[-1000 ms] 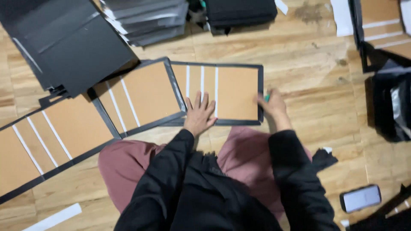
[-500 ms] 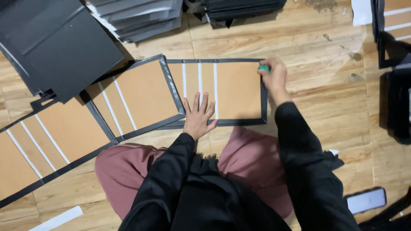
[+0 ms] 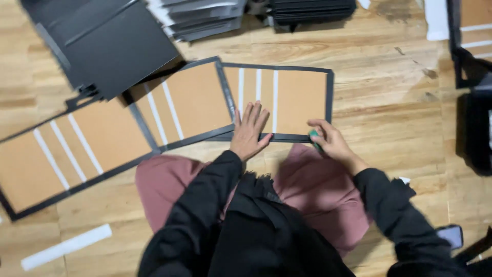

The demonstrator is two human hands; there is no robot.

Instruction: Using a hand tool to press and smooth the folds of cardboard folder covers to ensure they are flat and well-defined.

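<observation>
A brown cardboard panel (image 3: 300,97) with white strips and a black border lies flat on the wooden floor in front of me. My left hand (image 3: 249,131) presses flat on its near edge, fingers spread. At the same near edge, further right, my right hand (image 3: 328,141) grips a small green tool (image 3: 313,136) against the black border. Two more panels of the same kind lie to the left, one (image 3: 184,102) overlapping the first and the other (image 3: 66,154) further out.
A big black sheet (image 3: 107,46) lies at the upper left, with stacks of black sheets (image 3: 205,15) at the top. Another panel (image 3: 474,25) sits at the top right, a white strip (image 3: 66,246) at the lower left, a phone (image 3: 451,236) by my right elbow.
My right hand slid with the green tool from the panel's right side up to its far right corner, then back down to the near edge. My left hand stayed pressed in place.
</observation>
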